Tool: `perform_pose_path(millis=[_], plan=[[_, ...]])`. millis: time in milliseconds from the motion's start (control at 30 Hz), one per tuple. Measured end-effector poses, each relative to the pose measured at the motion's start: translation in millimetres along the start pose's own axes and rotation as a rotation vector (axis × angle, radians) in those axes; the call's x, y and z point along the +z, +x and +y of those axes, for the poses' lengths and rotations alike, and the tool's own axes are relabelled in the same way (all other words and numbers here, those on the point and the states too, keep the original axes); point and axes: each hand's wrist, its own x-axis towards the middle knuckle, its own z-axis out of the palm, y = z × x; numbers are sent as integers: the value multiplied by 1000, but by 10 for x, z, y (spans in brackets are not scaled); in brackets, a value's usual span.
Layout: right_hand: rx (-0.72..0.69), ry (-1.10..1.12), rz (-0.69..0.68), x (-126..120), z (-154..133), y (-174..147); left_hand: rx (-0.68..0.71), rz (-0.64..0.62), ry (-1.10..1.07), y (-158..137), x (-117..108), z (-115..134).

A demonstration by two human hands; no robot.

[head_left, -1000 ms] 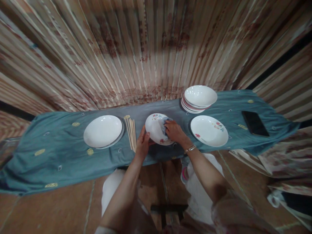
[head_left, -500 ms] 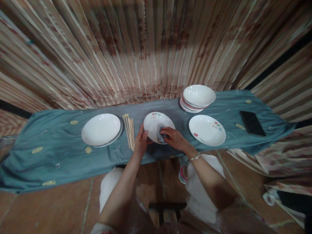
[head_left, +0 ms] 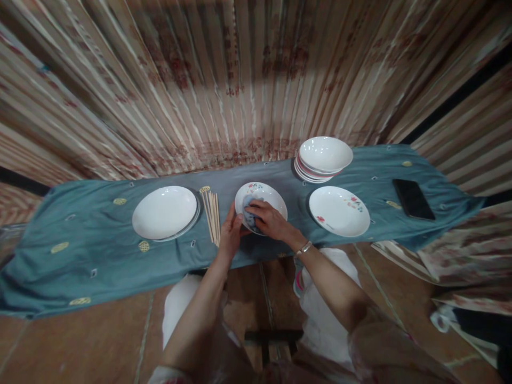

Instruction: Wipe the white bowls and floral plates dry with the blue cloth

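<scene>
A white plate with a floral print (head_left: 274,200) is in front of me, tilted a little. My left hand (head_left: 232,226) grips its left edge, thumb on the rim and fingers beneath. With my right hand (head_left: 270,218) I press a bluish-grey cloth (head_left: 251,207) against the left part of the plate's inner face; the fingers are closed over the cloth. Just left of my left hand lie several wooden chopsticks (head_left: 213,216). To the right of my right hand rests another flower-patterned plate (head_left: 338,210).
A few stacked white plates (head_left: 165,213) lie on the left of the teal tablecloth (head_left: 108,250). At the back right stands a pile of white bowls (head_left: 326,154). A black phone (head_left: 413,199) lies at the right end. Pleated curtains (head_left: 248,106) hang behind the table.
My right hand has slid the cloth leftward and slightly up across the plate's inner face. My left hand keeps its hold on the rim.
</scene>
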Motion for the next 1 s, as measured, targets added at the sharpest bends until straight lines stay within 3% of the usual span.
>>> perform_pose_path(millis=[400, 700, 1000], plan=[[101, -101, 79, 0, 266, 184, 10, -57, 1, -52, -4, 35], [240, -214, 86, -49, 347, -16, 50, -49, 44, -29, -24, -7], [271, -272, 50, -126, 282, -224, 46, -48, 36, -17, -15, 5]])
